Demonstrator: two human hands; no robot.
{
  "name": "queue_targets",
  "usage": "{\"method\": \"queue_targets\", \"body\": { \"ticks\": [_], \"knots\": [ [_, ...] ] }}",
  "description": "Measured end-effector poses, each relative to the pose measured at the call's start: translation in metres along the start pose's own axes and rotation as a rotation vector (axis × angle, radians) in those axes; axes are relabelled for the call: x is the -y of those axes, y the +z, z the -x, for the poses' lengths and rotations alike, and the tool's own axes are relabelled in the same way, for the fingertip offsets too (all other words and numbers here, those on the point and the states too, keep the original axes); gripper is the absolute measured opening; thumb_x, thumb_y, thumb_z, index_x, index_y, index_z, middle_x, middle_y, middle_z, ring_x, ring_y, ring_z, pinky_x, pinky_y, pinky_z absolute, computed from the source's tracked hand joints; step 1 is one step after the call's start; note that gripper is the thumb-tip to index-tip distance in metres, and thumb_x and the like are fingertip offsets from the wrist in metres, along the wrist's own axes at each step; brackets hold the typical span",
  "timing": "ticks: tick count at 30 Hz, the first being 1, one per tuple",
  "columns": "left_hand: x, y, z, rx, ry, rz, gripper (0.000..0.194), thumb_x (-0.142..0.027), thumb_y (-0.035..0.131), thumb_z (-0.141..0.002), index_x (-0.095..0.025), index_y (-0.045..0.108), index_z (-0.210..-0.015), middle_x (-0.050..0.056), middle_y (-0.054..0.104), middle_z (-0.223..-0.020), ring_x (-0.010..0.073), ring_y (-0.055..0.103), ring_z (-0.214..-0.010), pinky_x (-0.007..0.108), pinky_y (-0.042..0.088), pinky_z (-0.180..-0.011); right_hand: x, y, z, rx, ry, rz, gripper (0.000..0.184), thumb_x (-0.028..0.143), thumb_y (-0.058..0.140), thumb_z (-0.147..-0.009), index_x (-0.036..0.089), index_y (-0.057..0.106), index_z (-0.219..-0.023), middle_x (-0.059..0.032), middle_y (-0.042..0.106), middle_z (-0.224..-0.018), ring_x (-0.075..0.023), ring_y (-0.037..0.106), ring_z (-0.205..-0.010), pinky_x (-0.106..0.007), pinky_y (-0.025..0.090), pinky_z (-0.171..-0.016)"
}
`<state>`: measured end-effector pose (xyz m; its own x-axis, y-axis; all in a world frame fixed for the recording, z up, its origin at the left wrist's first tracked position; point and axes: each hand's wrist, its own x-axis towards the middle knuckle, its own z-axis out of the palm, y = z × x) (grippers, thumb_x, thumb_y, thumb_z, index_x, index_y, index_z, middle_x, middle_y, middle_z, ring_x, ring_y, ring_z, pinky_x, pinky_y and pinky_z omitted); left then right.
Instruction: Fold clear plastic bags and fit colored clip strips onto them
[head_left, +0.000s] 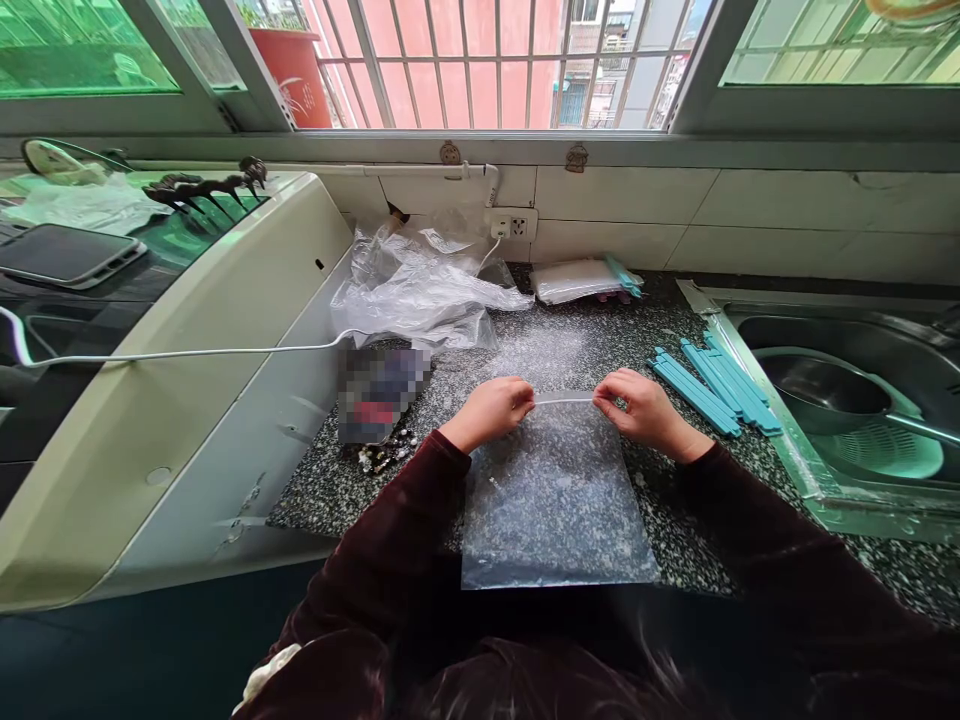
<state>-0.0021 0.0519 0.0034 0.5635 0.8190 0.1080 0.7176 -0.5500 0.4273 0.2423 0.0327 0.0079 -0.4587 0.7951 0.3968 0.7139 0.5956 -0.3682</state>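
A clear plastic bag (559,510) lies flat on the speckled counter, its lower end reaching past the front edge. Along its top runs a thin white strip (564,398), stretched between my two hands. My left hand (499,410) pinches the left end of that strip together with the bag's edge. At the other end, my right hand (637,405) has its fingers closed on the strip in the same way. Whether the strip is a separate rod or part of the bag I cannot tell. Several light-blue sealing strips (712,385) lie to the right of my right hand.
Crumpled clear plastic (420,285) sits at the back left, beside a stack of flat bags (574,280). A blurred phone-like object (382,392) lies left. A white cable (225,352) crosses the machine (172,400). At right is a sink (806,480) holding a pan (821,390).
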Motion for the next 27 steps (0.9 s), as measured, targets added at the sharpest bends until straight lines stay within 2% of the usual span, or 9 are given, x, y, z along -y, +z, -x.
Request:
{"method": "queue_targets", "body": {
  "ticks": [9,27],
  "knots": [
    [-0.0032,-0.0010,0.0002,-0.001,0.030,-0.057,0.013,-0.022,0.053,-0.084,-0.017,0.062,-0.076,0.005,0.065,-0.081,0.0160,0.058,-0.075,0.025,0.041,-0.065,-0.0048,0.0014,0.0013,-0.063,-0.128,0.041,0.016,0.022,0.051,-0.084,0.020,0.055,-0.068,-0.0029,0.059,-0.064,-0.0155,0.050,-0.064,-0.029,0.042,-0.060],
    [-0.0050,0.0024,0.0008,-0.059,0.064,-0.056,0.016,-0.021,0.051,-0.085,-0.017,0.063,-0.076,0.004,0.062,-0.079,0.0145,0.057,-0.073,0.024,0.040,-0.063,-0.0033,-0.0040,0.0016,-0.050,-0.148,0.122,0.016,0.022,0.051,-0.085,0.019,0.058,-0.071,-0.0046,0.062,-0.068,-0.0164,0.051,-0.066,-0.029,0.042,-0.062]
  ]
}}
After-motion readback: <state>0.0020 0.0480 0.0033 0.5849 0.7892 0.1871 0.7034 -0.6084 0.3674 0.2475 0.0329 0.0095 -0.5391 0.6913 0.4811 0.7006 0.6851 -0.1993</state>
